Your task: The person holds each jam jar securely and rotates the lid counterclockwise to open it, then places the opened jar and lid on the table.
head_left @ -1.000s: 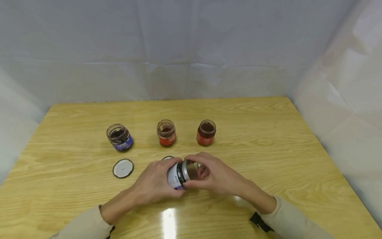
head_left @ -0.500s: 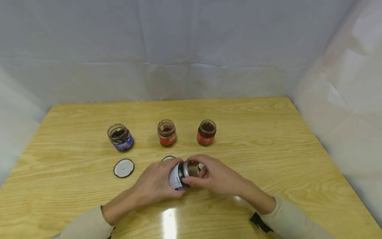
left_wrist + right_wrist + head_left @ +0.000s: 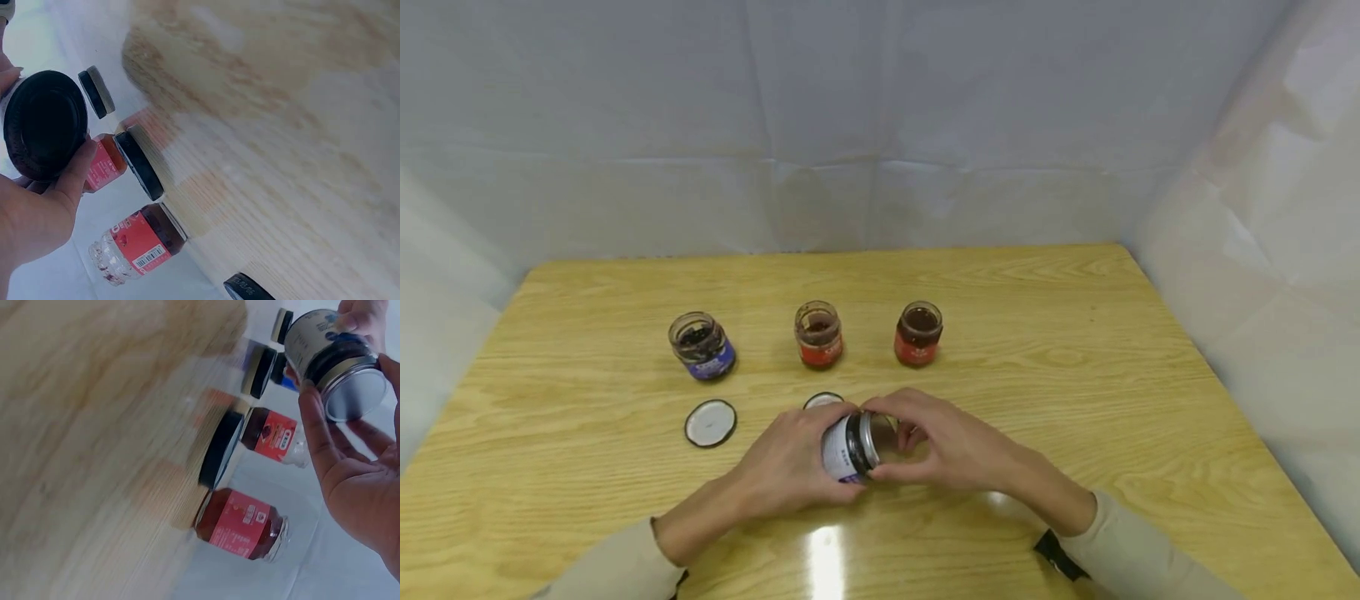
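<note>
My left hand (image 3: 786, 458) grips a tilted jar (image 3: 837, 452) with a whitish label and dark upper part. Its silver lid (image 3: 868, 439) points to the right. Around that lid's rim, my right hand (image 3: 955, 442) curls its thumb and fingers. The right wrist view shows the lid's smooth silver top (image 3: 357, 397) between the fingers (image 3: 319, 428). From the left wrist, the jar's round black base (image 3: 45, 125) faces the camera. Both hands hold the jar above the table, and the contents are hidden.
Behind the hands stand three uncovered jars: a blue-labelled one (image 3: 703, 346) and red-labelled ones in the middle (image 3: 820, 350) and on the right (image 3: 917, 346). One loose lid (image 3: 711, 422) lies left; another (image 3: 824, 400) sits partly behind my left hand. White sheeting (image 3: 850, 200) encloses the table.
My right fingers close further over the lid half a second ago, then shift back to its rim now. The jar tips slightly; my left hand and the standing jars stay put.
</note>
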Motion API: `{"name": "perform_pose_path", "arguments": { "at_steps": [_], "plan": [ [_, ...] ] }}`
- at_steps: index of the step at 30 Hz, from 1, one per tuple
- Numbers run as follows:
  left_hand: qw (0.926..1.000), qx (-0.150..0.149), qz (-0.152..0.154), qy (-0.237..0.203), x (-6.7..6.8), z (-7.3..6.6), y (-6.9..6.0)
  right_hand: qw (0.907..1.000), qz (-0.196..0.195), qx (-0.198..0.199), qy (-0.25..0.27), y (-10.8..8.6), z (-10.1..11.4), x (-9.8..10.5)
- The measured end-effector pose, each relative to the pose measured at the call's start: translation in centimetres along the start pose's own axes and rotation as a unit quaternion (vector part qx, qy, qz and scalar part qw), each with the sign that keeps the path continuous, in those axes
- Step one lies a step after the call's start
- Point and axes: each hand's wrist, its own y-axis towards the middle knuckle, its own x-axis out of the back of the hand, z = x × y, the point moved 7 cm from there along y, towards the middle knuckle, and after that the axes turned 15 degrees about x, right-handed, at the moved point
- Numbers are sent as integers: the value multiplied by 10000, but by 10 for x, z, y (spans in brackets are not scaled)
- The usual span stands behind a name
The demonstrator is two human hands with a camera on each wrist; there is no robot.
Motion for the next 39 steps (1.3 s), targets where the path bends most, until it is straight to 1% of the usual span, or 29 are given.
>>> {"name": "perform_pose_path", "arguments": {
  "at_steps": [1,3,5,6,9,11,13,14,17,21,25,29,31,34,39],
  "plan": [
    [10000,8,32,-26,0,0,0,9999,45,103,-35,0,0,0],
    [9999,27,85,-76,-1,1,0,9997,133,186,18,-1,0,0],
    [9999,31,106,-86,-1,1,0,9996,201,106,174,-2,-1,0],
    [9999,44,100,-78,-1,0,0,9995,223,4,219,-2,-2,0],
    [10000,82,38,11,-1,0,1,9963,173,-662,517,-4,-7,-1],
    [9999,94,-24,83,0,-1,1,9929,92,-1052,555,-5,-10,-2],
    [9998,96,-77,138,0,-1,1,9897,-13,-1301,604,-5,-12,-3],
    [9998,93,-97,156,0,-1,0,9895,-48,-1318,597,-4,-12,-4],
    [9998,97,-98,161,0,-1,0,9923,-132,-1117,511,-2,-10,-4],
    [9999,142,47,9,-1,1,0,9968,-128,-597,512,0,-4,-2],
    [9996,108,194,-145,-1,2,0,9987,18,-10,508,1,1,0],
    [9991,129,295,-278,-2,3,0,9981,191,515,284,1,5,3],
    [9988,157,325,-324,-2,3,0,9975,230,648,183,1,6,3],
    [9989,153,326,-284,-2,3,0,9971,255,712,128,1,6,3],
    [9989,130,393,-230,-2,4,0,9946,372,966,10,1,8,2]
  ]
}}
